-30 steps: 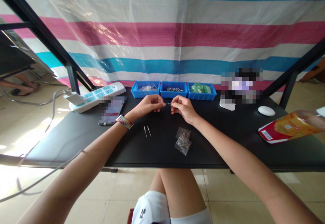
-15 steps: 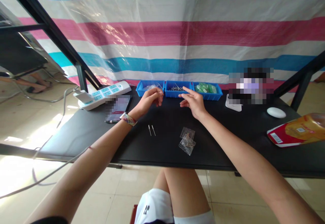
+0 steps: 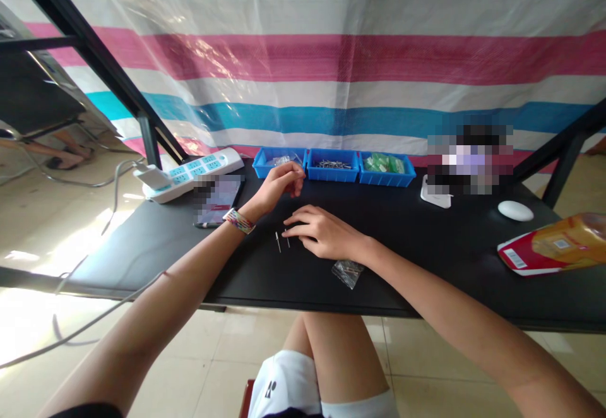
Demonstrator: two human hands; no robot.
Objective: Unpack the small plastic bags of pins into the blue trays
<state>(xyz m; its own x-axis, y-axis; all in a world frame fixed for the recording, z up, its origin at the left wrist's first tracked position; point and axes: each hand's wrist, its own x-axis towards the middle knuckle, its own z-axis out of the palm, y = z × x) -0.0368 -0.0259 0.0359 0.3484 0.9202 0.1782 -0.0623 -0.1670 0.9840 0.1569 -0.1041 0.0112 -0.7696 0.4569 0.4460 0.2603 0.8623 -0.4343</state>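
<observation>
My left hand is curled in front of the left blue bin, which holds clear plastic bags. Its fingers are drawn together; whatever they hold, if anything, cannot be made out. My right hand hovers low over the table, fingers stretched and apart, their tips at the right one of two blind rivets. The left rivet lies bare beside it. Below my right wrist lie small clear packets with thin metal pieces inside, partly covered by the hand.
Along the back stand a middle blue bin of loose rivets and a right bin with green packets. A power strip and a phone lie left. A white mouse and a bottle are on the right.
My right hand has come from in front of the middle bin down and left to the rivets, now partly covering the packets. My left hand has barely moved.
</observation>
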